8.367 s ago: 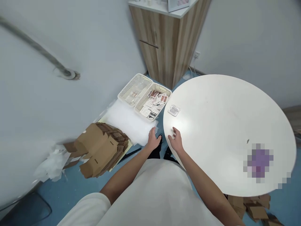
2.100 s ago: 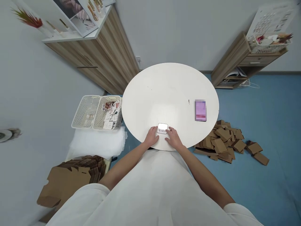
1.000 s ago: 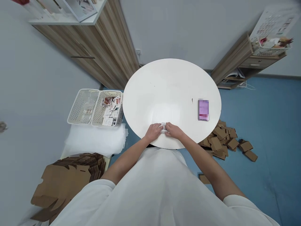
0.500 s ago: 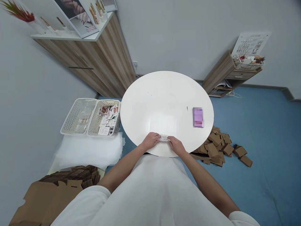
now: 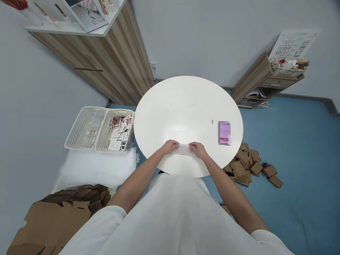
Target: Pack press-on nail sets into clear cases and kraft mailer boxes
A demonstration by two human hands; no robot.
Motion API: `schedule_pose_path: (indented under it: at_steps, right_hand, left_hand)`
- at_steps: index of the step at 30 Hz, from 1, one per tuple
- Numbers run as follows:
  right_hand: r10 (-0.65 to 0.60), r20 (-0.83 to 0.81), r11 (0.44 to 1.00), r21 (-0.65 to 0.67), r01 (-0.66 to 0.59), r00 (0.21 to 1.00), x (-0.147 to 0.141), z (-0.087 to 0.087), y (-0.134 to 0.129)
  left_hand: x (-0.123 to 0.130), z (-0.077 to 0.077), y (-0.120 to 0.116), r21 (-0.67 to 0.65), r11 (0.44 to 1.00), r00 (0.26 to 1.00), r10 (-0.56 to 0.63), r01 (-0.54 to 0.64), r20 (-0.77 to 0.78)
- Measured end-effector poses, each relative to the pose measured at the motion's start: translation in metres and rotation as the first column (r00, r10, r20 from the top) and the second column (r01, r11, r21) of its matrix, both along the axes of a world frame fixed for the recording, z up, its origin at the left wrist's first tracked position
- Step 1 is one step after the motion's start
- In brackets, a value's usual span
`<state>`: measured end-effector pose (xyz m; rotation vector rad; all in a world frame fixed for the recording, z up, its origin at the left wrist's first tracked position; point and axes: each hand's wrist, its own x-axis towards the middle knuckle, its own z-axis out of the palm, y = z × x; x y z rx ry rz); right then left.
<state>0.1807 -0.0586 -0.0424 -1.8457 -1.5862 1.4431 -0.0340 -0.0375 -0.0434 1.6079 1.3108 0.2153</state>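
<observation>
A thin white packing sheet [image 5: 183, 150] lies on the near part of the round table, its near portion folded over into a flat band. My left hand [image 5: 170, 146] pinches the band's far edge at the left end. At the right end my right hand [image 5: 198, 150] grips the same edge, fingers closed. The sheet's flat part stretches away from me, hardly distinct from the white tabletop. The clear item seen between the hands earlier is out of sight now. Right of the hands is a small purple box [image 5: 224, 133], its print blurred.
The round white table [image 5: 186, 99] stands before me. On the left are two white baskets [image 5: 99, 129], one with cards, beside stacked white sheets [image 5: 98, 166] and flat brown cardboard [image 5: 53, 223]. Small brown boxes [image 5: 241, 163] lie on the floor at right. A wooden cabinet [image 5: 124, 53] stands behind.
Both hands have moved slightly away from me. The clear item between them is no longer visible; a folded white band now shows there. The view has shifted a little.
</observation>
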Motion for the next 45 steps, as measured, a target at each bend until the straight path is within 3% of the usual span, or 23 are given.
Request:
schedule_pose_path:
  at_steps: [7, 13, 15, 17, 20, 23, 26, 30, 33, 35, 39, 45]
  right_hand:
    - [0.048, 0.076, 0.999, -0.026, -0.046, 0.996, -0.006, -0.015, 0.003]
    - [0.053, 0.155, 0.998, 0.027, -0.058, 0.987, -0.012, -0.02, -0.003]
    - [0.038, 0.236, 0.993, 0.104, -0.064, 0.971, -0.015, -0.021, -0.005]
    - [0.011, 0.366, 0.96, 0.255, -0.112, 0.931, -0.018, -0.021, -0.009]
    - [0.07, 0.515, 0.851, 0.416, -0.32, 0.855, -0.02, -0.019, -0.016]
    - [0.221, 0.566, 0.764, 0.405, -0.502, 0.794, -0.021, -0.014, -0.023]
    - [0.257, 0.575, 0.759, 0.378, -0.531, 0.777, -0.024, -0.01, -0.03]
    - [0.173, 0.543, 0.843, 0.35, -0.408, 0.822, -0.03, -0.007, -0.039]
    - [0.016, 0.486, 0.931, 0.311, -0.19, 0.874, -0.031, -0.007, -0.05]
    - [-0.111, 0.429, 0.958, 0.286, -0.018, 0.896, -0.03, -0.01, -0.059]
    - [-0.344, 0.292, 0.936, 0.184, 0.301, 0.892, -0.021, -0.02, -0.078]
    - [-0.555, -0.046, 0.829, 0.051, 0.557, 0.83, -0.014, -0.033, -0.075]
  left_hand:
    - [0.004, -0.012, 0.003, -0.068, 0.997, 0.99, 0.013, -0.023, -0.142]
    - [0.009, -0.016, -0.005, 0.021, 0.996, 0.968, 0.09, -0.087, -0.236]
    - [0.011, -0.014, -0.008, 0.111, 0.99, 0.954, 0.111, -0.082, -0.279]
    - [0.012, -0.011, -0.011, 0.262, 0.964, 0.937, 0.129, -0.041, -0.325]
    - [0.017, -0.007, -0.016, 0.47, 0.878, 0.924, 0.104, 0.088, -0.367]
    - [0.022, -0.005, -0.021, 0.549, 0.804, 0.915, 0.016, 0.228, -0.403]
    - [0.025, -0.005, -0.028, 0.543, 0.773, 0.898, -0.076, 0.328, -0.434]
    - [0.026, -0.003, -0.043, 0.532, 0.762, 0.882, -0.105, 0.368, -0.46]
    - [0.027, -0.002, -0.053, 0.512, 0.781, 0.876, -0.09, 0.357, -0.474]
    - [0.028, -0.002, -0.056, 0.492, 0.8, 0.875, -0.083, 0.344, -0.476]
    - [0.028, -0.004, -0.056, 0.482, 0.815, 0.885, -0.08, 0.323, -0.458]
    - [0.028, -0.008, -0.058, 0.469, 0.838, 0.9, -0.056, 0.278, -0.432]
